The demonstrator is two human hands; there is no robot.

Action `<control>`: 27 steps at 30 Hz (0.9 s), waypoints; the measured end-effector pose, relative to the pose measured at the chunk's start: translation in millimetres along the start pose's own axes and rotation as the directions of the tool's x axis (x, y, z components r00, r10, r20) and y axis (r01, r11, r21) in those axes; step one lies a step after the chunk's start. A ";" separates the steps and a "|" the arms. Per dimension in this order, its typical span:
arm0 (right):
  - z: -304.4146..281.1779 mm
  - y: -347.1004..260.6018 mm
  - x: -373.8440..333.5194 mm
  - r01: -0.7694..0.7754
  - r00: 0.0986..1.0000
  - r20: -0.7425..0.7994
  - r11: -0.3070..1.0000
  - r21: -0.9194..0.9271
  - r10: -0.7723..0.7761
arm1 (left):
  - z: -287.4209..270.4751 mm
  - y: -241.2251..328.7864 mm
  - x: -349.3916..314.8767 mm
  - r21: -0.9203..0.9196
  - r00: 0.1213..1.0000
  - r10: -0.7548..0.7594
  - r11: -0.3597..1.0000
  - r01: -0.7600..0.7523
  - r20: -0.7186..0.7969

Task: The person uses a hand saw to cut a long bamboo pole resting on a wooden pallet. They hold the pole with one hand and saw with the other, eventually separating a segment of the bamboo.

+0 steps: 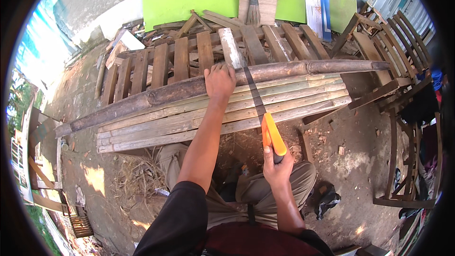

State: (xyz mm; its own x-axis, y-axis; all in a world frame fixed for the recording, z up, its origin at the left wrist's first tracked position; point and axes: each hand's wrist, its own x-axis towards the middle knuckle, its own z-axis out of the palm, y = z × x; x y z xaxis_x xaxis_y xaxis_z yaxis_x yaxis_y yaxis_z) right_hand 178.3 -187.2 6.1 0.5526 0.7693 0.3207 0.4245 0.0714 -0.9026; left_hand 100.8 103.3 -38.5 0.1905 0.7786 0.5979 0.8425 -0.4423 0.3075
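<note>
handsaw [259, 105] set across to a dark bamboo pole [180, 90]

from where i stand, the right hand [278, 168] is nearest the body, fingers clenched around the orange handle, just above the bent right knee [302, 179]. a crumpled black bag [327, 201] lies to the right of that knee, dry straw [132, 180] on the ground to the left.

pale split strips [284, 98] lie side by side under the blade, between the person and the pole. the pole stretches along their far side, the left hand [220, 81] grasping it from above, close beside the blade. whether the teeth bite in, i cannot tell.

beyond, wooden slats [160, 66] crowd the far side, slatted furniture [368, 54] hems in the right, and a broom [253, 12] stands near green panels [189, 0].
</note>
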 end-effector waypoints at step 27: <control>-1.8 2.8 -6.8 -0.077 0.997 -0.005 0.997 0.012 0.077 | 12.5 -8.8 16.0 0.063 1.000 -0.030 0.998 0.030 -0.003</control>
State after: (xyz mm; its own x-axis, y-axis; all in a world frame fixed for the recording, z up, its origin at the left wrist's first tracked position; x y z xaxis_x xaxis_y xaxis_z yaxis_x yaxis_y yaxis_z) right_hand 177.0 -193.4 2.0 0.5870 0.7696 0.2514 0.3718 0.0197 -0.9281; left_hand 102.7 125.1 -40.9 0.1634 0.7904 0.5904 0.8781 -0.3893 0.2781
